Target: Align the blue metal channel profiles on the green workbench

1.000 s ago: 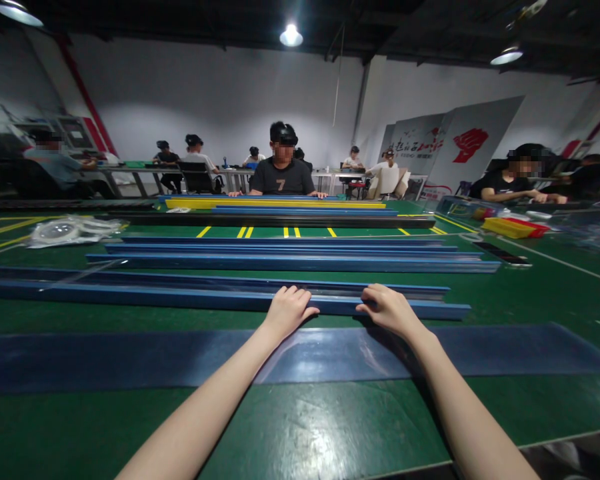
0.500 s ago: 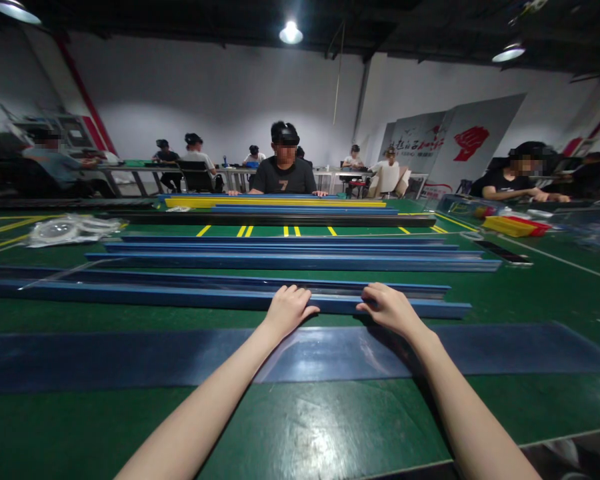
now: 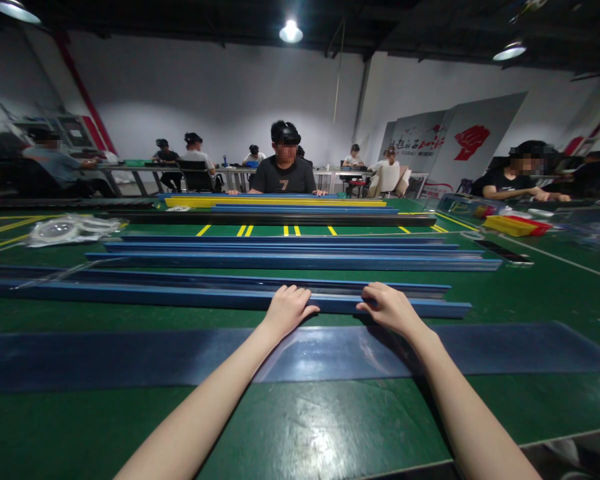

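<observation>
The blue rail (image 3: 180, 297) lies crosswise on the green bench (image 3: 300, 437), directly beneath the left hand (image 3: 290, 307) and right hand (image 3: 387, 307). Both hands are narrow, curled over its near wall, thumbs on the near side; the fingertips inside are hidden, so how firmly they press cannot be told. What has just changed is well to the left of the hands: the loose clear strip (image 3: 63, 272) slanting over the rail has crept further left, while hands and rail have stayed put. That suggests the strip is slipping along while the hands merely steady the rail. Nearer than the hands, a flat sheet (image 3: 310, 353) lies under the forearms. Just beyond them come more blue rails (image 3: 290, 261); the strip's far end reaches these and could snag there. Further out sit a phone (image 3: 505, 253) to the right and a plastic-wrapped bundle (image 3: 63, 230) to the left, then a black rail (image 3: 280, 219), a yellow rail (image 3: 275, 203) and, facing the hands, a co-worker (image 3: 285, 177).
</observation>
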A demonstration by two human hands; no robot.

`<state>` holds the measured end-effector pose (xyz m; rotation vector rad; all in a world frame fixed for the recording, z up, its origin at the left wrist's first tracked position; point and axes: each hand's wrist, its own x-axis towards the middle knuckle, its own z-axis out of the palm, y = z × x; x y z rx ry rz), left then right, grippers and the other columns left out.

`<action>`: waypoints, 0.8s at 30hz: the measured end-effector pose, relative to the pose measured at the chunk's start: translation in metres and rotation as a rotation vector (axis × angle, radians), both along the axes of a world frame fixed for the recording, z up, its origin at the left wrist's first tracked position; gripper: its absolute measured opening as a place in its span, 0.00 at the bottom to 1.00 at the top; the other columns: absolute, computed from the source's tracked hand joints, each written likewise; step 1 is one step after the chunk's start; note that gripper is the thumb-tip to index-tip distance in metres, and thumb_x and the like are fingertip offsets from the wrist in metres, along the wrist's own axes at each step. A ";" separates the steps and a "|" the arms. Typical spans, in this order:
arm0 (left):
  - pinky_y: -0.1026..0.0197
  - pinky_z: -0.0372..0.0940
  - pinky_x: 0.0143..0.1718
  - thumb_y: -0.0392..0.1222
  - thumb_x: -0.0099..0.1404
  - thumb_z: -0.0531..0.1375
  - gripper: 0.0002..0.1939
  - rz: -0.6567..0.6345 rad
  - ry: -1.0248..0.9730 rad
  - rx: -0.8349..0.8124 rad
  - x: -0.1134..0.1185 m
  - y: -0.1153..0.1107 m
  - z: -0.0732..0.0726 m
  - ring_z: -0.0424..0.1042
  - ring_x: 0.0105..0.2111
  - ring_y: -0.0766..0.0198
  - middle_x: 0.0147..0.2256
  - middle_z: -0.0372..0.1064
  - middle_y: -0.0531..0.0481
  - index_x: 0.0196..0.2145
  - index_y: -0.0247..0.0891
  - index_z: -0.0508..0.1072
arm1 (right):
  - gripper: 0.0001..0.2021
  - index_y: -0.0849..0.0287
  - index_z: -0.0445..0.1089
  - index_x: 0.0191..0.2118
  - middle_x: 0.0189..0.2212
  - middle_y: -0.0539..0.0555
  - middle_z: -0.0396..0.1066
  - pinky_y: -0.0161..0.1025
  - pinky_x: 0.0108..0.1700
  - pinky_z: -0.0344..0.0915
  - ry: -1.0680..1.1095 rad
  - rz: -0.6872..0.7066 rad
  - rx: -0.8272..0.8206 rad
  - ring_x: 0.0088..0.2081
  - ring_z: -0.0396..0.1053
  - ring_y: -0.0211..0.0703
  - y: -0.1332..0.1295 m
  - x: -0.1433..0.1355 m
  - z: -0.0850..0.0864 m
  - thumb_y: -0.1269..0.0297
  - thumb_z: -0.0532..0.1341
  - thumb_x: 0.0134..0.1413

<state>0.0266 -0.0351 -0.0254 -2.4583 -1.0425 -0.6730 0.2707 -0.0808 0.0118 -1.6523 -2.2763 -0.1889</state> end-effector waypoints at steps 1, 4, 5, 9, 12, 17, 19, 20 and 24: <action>0.60 0.50 0.30 0.54 0.60 0.54 0.17 0.001 0.001 0.000 0.000 0.000 0.000 0.65 0.30 0.62 0.26 0.69 0.51 0.27 0.37 0.66 | 0.07 0.58 0.64 0.27 0.28 0.52 0.66 0.33 0.30 0.51 0.000 0.000 0.001 0.31 0.62 0.39 0.000 0.000 0.000 0.61 0.55 0.50; 0.60 0.50 0.30 0.54 0.60 0.54 0.17 0.001 0.004 -0.007 0.000 0.000 0.001 0.65 0.30 0.62 0.27 0.69 0.51 0.27 0.37 0.66 | 0.07 0.58 0.64 0.27 0.28 0.52 0.66 0.33 0.30 0.51 -0.004 -0.009 0.003 0.31 0.63 0.39 0.000 0.000 -0.001 0.61 0.55 0.50; 0.60 0.50 0.30 0.54 0.60 0.54 0.17 0.000 0.005 -0.011 0.000 0.000 0.001 0.65 0.30 0.62 0.27 0.69 0.51 0.27 0.37 0.66 | 0.07 0.58 0.64 0.27 0.28 0.52 0.66 0.33 0.29 0.51 -0.005 -0.012 0.003 0.31 0.63 0.39 0.000 0.000 -0.001 0.61 0.55 0.50; 0.60 0.50 0.30 0.54 0.60 0.54 0.16 0.001 0.007 -0.015 0.001 0.000 0.001 0.65 0.30 0.61 0.27 0.69 0.51 0.28 0.36 0.66 | 0.07 0.58 0.64 0.28 0.29 0.52 0.67 0.33 0.29 0.51 -0.011 -0.010 -0.002 0.31 0.63 0.39 0.000 0.000 -0.001 0.61 0.55 0.51; 0.60 0.50 0.31 0.54 0.60 0.54 0.17 0.006 0.009 -0.006 0.001 0.000 0.000 0.65 0.31 0.61 0.28 0.69 0.50 0.28 0.36 0.66 | 0.07 0.58 0.65 0.28 0.29 0.52 0.67 0.33 0.30 0.51 -0.014 -0.009 -0.006 0.31 0.63 0.39 0.000 0.000 0.000 0.61 0.55 0.51; 0.59 0.51 0.31 0.54 0.60 0.54 0.16 0.020 0.023 0.003 0.001 -0.002 0.000 0.66 0.32 0.60 0.28 0.69 0.50 0.30 0.37 0.66 | 0.08 0.58 0.66 0.29 0.29 0.53 0.67 0.33 0.31 0.52 -0.021 -0.024 -0.007 0.33 0.64 0.40 0.000 -0.001 0.000 0.59 0.55 0.50; 0.59 0.51 0.32 0.54 0.59 0.55 0.16 0.034 0.019 0.002 0.001 -0.003 0.001 0.66 0.32 0.60 0.29 0.69 0.50 0.32 0.36 0.65 | 0.08 0.58 0.66 0.30 0.30 0.53 0.67 0.33 0.31 0.53 -0.026 -0.030 -0.009 0.33 0.64 0.41 0.000 -0.001 0.000 0.59 0.55 0.50; 0.59 0.52 0.31 0.54 0.59 0.55 0.17 0.040 0.015 0.000 0.001 -0.003 0.002 0.66 0.32 0.60 0.29 0.69 0.49 0.32 0.36 0.65 | 0.09 0.57 0.66 0.30 0.30 0.53 0.68 0.33 0.31 0.53 -0.027 -0.032 -0.011 0.33 0.64 0.41 0.000 -0.001 0.000 0.59 0.55 0.50; 0.59 0.52 0.31 0.55 0.58 0.55 0.17 0.054 0.005 -0.006 0.002 -0.004 0.003 0.67 0.31 0.60 0.29 0.69 0.48 0.32 0.36 0.65 | 0.09 0.58 0.66 0.30 0.31 0.53 0.68 0.33 0.32 0.53 -0.033 -0.037 -0.019 0.33 0.64 0.40 0.000 -0.001 0.000 0.58 0.55 0.50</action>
